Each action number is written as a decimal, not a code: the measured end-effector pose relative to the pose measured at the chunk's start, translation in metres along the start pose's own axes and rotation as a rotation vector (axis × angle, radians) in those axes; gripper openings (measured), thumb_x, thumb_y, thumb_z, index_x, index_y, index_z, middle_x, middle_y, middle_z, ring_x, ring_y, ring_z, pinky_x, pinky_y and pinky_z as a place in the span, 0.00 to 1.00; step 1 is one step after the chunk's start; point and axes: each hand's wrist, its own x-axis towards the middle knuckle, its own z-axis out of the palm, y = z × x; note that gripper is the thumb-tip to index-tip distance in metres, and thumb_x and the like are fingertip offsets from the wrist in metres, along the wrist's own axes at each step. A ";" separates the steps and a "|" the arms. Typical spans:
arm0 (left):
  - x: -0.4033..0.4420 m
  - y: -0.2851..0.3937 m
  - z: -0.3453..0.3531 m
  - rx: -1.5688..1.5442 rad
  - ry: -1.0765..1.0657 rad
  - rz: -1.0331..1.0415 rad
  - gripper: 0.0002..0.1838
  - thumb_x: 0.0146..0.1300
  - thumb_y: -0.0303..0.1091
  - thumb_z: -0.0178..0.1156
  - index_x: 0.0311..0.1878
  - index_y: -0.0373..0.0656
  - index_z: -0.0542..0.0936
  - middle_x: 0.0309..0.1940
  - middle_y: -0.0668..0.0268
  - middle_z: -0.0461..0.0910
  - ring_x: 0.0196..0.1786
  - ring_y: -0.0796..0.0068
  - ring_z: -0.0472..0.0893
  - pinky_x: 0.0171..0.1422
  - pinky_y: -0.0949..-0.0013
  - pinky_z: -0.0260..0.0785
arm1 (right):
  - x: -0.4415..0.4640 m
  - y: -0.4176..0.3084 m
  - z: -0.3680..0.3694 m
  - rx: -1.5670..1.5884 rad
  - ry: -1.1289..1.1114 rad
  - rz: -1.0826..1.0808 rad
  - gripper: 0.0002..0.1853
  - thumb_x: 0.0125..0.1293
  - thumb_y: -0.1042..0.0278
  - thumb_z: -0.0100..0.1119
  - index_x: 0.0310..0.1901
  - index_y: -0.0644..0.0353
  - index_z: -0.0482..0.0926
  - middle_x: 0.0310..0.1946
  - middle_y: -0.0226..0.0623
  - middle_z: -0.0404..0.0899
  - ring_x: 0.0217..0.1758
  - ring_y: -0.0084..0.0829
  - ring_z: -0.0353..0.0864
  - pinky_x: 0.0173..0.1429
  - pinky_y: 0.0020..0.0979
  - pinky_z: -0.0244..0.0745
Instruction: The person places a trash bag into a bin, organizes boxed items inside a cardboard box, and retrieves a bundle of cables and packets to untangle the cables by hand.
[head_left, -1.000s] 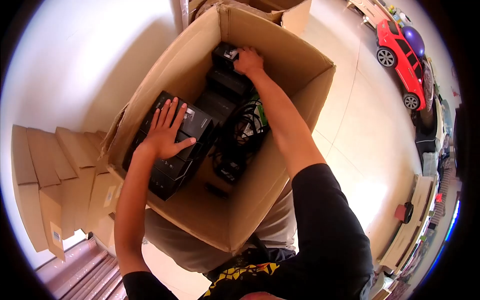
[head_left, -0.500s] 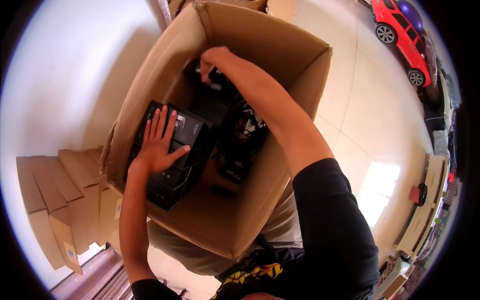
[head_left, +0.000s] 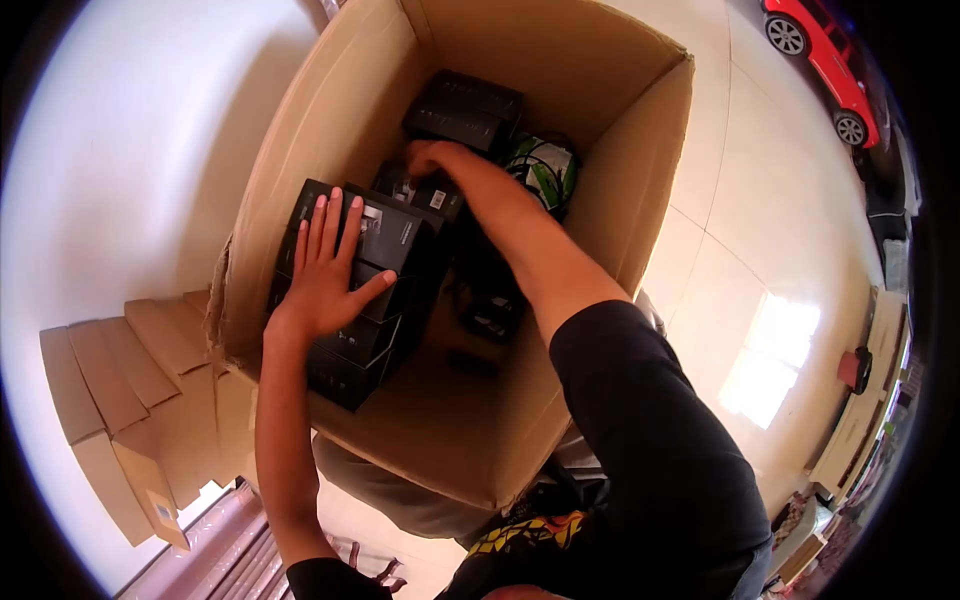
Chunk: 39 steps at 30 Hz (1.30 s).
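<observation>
My left hand [head_left: 330, 285] lies flat with fingers spread on top of a stack of black boxes [head_left: 395, 235] at the left side of a large open carton [head_left: 570, 70]. Deeper inside, my right hand [head_left: 425, 158] bends down at the wrist, its fingers closed against a black box [head_left: 440, 200] with a small white label; the fingertips are partly hidden. Behind it another black box [head_left: 465, 105] sits against the carton's far end. Black cables and a green-and-white packet [head_left: 545, 175] lie to the right, partly behind my right forearm.
Folded brown cardboard pieces [head_left: 150, 400] lean by the white wall at left. Pinkish wrapped lengths [head_left: 225, 555] lie at lower left. On the tiled floor at right are a red toy car [head_left: 825, 65] and a low wooden piece of furniture [head_left: 860, 400].
My right hand has moved nearer, from the black box at the far end to the labelled one in front. The left hand stays on the stack. The view has shifted slightly.
</observation>
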 end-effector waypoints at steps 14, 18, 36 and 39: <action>0.001 -0.006 0.008 0.012 0.030 0.003 0.56 0.72 0.68 0.57 0.89 0.52 0.39 0.90 0.55 0.32 0.90 0.54 0.31 0.90 0.48 0.27 | 0.001 0.160 0.078 0.709 0.008 0.286 0.22 0.66 0.49 0.68 0.56 0.53 0.90 0.58 0.41 0.88 0.59 0.43 0.86 0.66 0.43 0.79; 0.000 -0.007 0.009 0.009 0.020 -0.013 0.57 0.71 0.69 0.57 0.89 0.52 0.39 0.90 0.55 0.31 0.90 0.54 0.31 0.90 0.48 0.26 | 0.017 0.195 0.093 0.115 0.270 0.307 0.19 0.63 0.56 0.70 0.52 0.55 0.91 0.55 0.48 0.89 0.56 0.50 0.88 0.63 0.45 0.82; 0.000 -0.008 0.013 0.027 0.039 -0.007 0.57 0.71 0.69 0.57 0.89 0.52 0.39 0.89 0.54 0.32 0.90 0.52 0.32 0.90 0.46 0.27 | -0.065 0.044 0.002 -0.255 0.716 0.299 0.54 0.46 0.51 0.86 0.76 0.49 0.68 0.69 0.39 0.75 0.76 0.48 0.69 0.74 0.64 0.67; 0.000 -0.008 0.014 0.017 0.042 -0.005 0.57 0.71 0.69 0.57 0.89 0.52 0.39 0.89 0.53 0.32 0.90 0.52 0.32 0.90 0.46 0.26 | -0.080 0.048 -0.009 -0.007 0.521 0.223 0.52 0.49 0.50 0.85 0.77 0.50 0.70 0.72 0.42 0.76 0.77 0.48 0.70 0.77 0.54 0.69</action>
